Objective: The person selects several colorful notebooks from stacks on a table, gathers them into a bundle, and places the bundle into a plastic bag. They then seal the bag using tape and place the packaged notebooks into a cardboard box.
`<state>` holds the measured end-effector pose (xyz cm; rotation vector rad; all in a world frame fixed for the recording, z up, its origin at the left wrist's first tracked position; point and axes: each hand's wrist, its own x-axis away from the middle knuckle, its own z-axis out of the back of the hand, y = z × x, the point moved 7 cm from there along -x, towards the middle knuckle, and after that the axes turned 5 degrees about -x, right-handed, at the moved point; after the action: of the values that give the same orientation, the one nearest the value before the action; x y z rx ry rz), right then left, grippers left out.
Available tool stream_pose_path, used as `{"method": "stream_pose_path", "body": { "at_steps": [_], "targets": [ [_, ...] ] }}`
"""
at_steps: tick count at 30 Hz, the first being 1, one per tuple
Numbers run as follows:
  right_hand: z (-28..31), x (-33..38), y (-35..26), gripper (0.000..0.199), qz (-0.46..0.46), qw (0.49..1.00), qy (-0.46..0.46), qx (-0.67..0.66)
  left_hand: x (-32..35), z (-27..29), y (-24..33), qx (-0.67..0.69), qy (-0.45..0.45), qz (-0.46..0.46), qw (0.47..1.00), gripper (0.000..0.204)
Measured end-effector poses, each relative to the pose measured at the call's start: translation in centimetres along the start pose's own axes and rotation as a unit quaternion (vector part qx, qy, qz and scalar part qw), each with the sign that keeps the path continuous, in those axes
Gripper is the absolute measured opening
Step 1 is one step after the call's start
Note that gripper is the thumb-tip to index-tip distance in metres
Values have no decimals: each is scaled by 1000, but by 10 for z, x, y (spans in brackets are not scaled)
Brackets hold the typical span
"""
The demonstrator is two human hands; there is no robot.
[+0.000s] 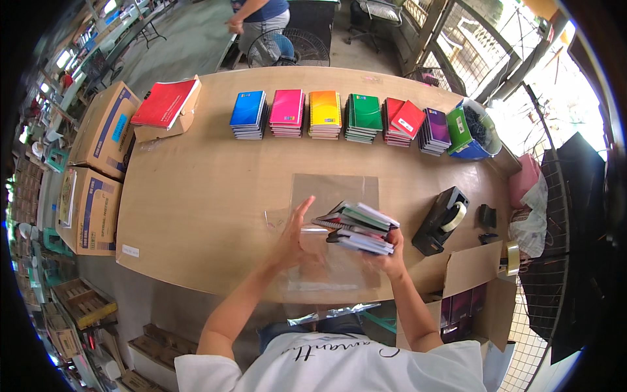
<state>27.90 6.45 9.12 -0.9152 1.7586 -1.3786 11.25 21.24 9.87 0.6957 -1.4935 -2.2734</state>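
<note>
Spreading across most of the view was a pale wooden worktop (196, 196) with rounded corners, set in an open workshop with wire-mesh fencing at two o'clock and a person (261, 19) standing beside a fan (290, 49) at twelve.

Along the far edge ran a row of spiral notebook piles — blue (248, 112), pink (288, 111), orange (325, 112), green (364, 116), red (402, 121) and purple (435, 129) — with a blue tub (473, 134) closing the row at two o'clock. At eleven o'clock a red notebook (163, 103) lay on an opened carton (171, 124); two more brown cartons with blue printing (98, 163) stood off the worktop's edge at nine. A black tape dispenser (443, 219) sat at three o'clock, and an open box (473, 294) stood at four.

A clear plastic sleeve (333, 189) lay flat at the centre. Above its near end the right hand (388, 258) gripped a mixed stack of notebooks (358, 227) from below, fingers curled shut around its near side. The left hand (290, 242) was spread wide and flat — fingers straight, reaching toward the stack's left end over the sleeve; whether it touched the stack could not be told.
</note>
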Motion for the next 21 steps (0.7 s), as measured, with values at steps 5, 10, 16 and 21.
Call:
{"method": "stream_pose_path", "body": {
  "at_steps": [5, 10, 16, 21],
  "targets": [
    [-30, -15, 33, 110, 14, 996, 9, -86, 0, -37, -53, 82, 5, -31, 996, 118],
    [-33, -11, 64, 134, 62, 997, 41, -12, -5, -42, -54, 116, 98, -83, 985, 121],
    [-45, -13, 60, 138, 120, 987, 99, 36, -12, -46, -64, 180, 111, -45, 976, 132],
    [-44, -18, 63, 120, 97, 983, 149, 40, -11, -43, -69, 168, 163, -11, 972, 108]
  ]
}}
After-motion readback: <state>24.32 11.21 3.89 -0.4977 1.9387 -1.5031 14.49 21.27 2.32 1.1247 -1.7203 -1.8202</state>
